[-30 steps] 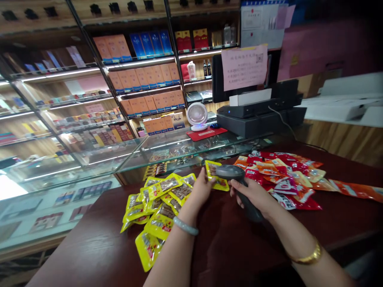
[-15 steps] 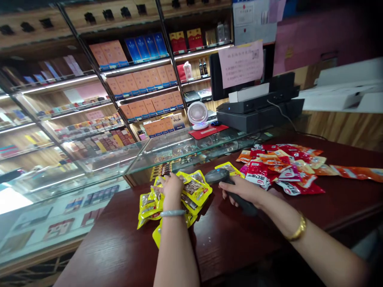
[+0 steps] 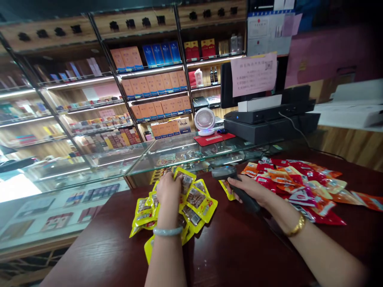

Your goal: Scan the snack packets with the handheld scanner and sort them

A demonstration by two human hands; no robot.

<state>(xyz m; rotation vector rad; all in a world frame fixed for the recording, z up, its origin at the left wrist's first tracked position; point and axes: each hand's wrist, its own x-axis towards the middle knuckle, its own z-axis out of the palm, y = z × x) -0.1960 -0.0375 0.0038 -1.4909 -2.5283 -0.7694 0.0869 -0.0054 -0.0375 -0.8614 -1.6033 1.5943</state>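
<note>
My left hand [image 3: 169, 189] is closed on the edge of a yellow snack packet [image 3: 186, 180], which it lifts at a tilt above a heap of similar yellow packets [image 3: 198, 199]. The packets have clear windows with brown food inside. In my right hand [image 3: 249, 188] is a black barcode scanner [image 3: 224, 172], its head pointing left toward the heap. Another yellow packet [image 3: 228, 190] lies partly hidden behind the right hand. To the right of that hand spreads a pile of red and orange snack packets [image 3: 287, 177].
The dark brown tabletop [image 3: 98, 239] borders a glass display counter [image 3: 176, 149]. A small white fan [image 3: 204, 120] stands on a red mat. Beyond the pile are a black cash drawer [image 3: 269, 129] and a monitor [image 3: 226, 85]. Shelves with boxes [image 3: 149, 85] line the back.
My left hand has taken hold of a yellow packet and raised it from the heap. The right hand keeps the scanner. The camera view has shifted and tilted slightly.
</note>
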